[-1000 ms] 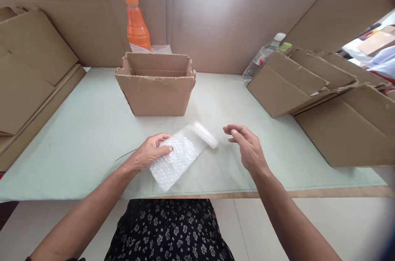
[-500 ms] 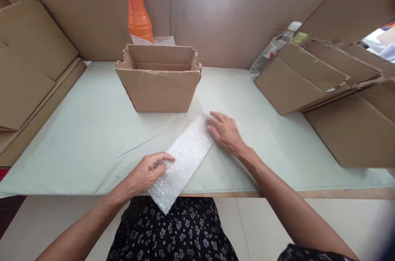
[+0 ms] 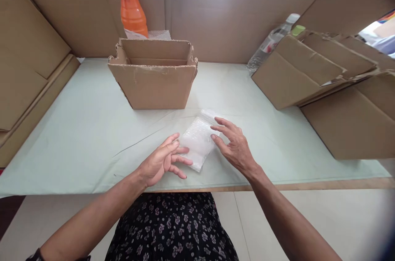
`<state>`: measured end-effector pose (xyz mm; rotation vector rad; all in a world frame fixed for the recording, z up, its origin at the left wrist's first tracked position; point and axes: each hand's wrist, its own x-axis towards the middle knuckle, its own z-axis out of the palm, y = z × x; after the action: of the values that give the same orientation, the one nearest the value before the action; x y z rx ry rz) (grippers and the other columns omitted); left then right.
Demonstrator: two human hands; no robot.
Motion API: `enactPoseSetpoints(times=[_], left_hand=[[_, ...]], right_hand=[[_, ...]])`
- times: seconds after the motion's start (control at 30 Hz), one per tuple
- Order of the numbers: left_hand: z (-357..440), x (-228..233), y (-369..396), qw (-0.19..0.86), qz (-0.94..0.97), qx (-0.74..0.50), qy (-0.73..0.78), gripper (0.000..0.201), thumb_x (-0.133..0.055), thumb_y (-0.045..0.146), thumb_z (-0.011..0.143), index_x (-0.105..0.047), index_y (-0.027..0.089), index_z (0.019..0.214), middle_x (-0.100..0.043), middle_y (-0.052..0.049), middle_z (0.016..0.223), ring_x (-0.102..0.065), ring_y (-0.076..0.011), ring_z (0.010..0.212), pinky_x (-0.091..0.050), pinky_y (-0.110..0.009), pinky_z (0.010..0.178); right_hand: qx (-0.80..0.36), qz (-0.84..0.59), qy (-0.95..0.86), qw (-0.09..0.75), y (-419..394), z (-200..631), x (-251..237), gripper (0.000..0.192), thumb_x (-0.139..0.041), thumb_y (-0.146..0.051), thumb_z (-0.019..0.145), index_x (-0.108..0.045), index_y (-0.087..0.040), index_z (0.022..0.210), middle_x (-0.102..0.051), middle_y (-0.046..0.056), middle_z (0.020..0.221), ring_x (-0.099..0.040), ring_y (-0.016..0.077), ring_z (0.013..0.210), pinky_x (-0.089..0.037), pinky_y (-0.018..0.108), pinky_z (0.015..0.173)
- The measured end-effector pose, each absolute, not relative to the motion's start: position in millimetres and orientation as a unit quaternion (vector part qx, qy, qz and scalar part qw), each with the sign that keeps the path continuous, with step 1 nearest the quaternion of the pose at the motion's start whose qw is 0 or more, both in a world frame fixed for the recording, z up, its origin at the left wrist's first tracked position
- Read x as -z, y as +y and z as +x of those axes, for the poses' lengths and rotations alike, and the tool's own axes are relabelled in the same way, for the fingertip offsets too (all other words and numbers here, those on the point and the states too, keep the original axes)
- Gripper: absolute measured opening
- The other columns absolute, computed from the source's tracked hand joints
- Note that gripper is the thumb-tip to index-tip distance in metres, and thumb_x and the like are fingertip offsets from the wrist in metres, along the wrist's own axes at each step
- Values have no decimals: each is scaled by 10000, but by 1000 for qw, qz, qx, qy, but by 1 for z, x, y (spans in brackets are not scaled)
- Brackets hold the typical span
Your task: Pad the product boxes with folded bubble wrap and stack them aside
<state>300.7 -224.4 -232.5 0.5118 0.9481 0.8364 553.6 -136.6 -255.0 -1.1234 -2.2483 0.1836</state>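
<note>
A folded piece of bubble wrap (image 3: 197,139) lies on the pale green table cover, between my two hands. My left hand (image 3: 165,160) is at its lower left edge, palm turned inward and fingers spread. Over the wrap's right edge is my right hand (image 3: 233,143), its fingers loosely curved and apart. Neither hand grips the wrap; whether the fingertips touch it I cannot tell. Just beyond stands an open-topped cardboard box (image 3: 157,88), whose inside bottom is hidden.
Behind the box is a bottle of orange drink (image 3: 132,10). At the right, a clear plastic bottle (image 3: 273,43) leans by cardboard boxes (image 3: 308,73). Large cardboard pieces (image 3: 27,63) stand at the left. A cardboard wall (image 3: 231,14) closes off the back, and the table's front edge (image 3: 277,187) is near me.
The bubble wrap was a long strip overhanging the table edge; now it is folded shorter and lies wholly on the table. My left hand has opened and moved right. The view has shifted slightly.
</note>
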Motion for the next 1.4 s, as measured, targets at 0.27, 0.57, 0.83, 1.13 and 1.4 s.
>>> enactPoseSetpoints(times=[0.27, 0.57, 0.83, 1.13, 1.4], left_hand=[[306, 242, -221, 735, 362, -353, 451, 914, -681, 430, 881, -190, 180, 1610, -556, -249, 1418, -719, -254, 951, -572, -313, 645], [287, 262, -241, 161, 809, -289, 486, 511, -595, 109, 859, -580, 177, 1366, -564, -175, 1416, -542, -325, 1298, -523, -529, 1045], [303, 275, -236, 94, 862, -290, 404, 373, -484, -32, 862, -668, 152, 1128, -629, -162, 1329, -605, -274, 1229, -588, -449, 996], [302, 274, -233, 196, 862, -289, 368, 414, -492, -15, 826, -663, 146, 1168, -696, -157, 1220, -603, -300, 1229, -527, -532, 1046], [309, 268, -219, 268, 795, -296, 457, 291, -529, 144, 948, -666, 168, 1203, -753, -97, 1020, -666, -242, 945, -542, -432, 871]], right_hand=[[-104, -369, -871, 308, -191, 543, 251, 276, -632, -303, 942, -650, -211, 1201, -653, 130, 1349, -621, 291, 1214, -505, 489, 973], [-135, -345, -859, 353, -212, 520, 289, 138, -570, -84, 940, -579, -206, 1006, -723, 92, 1117, -664, 222, 1032, -490, 390, 855], [-119, -335, -871, 340, -222, 533, 280, 201, -690, -306, 914, -547, -206, 1015, -703, 109, 1125, -653, 246, 1001, -447, 405, 845], [-94, -360, -874, 314, -225, 535, 282, 15, -629, -208, 932, -629, -201, 918, -738, 58, 913, -646, 194, 795, -412, 354, 708], [-67, -412, -826, 379, -229, 538, 272, 236, -645, -232, 957, -587, -212, 1185, -733, 85, 1017, -676, 216, 888, -485, 364, 770]])
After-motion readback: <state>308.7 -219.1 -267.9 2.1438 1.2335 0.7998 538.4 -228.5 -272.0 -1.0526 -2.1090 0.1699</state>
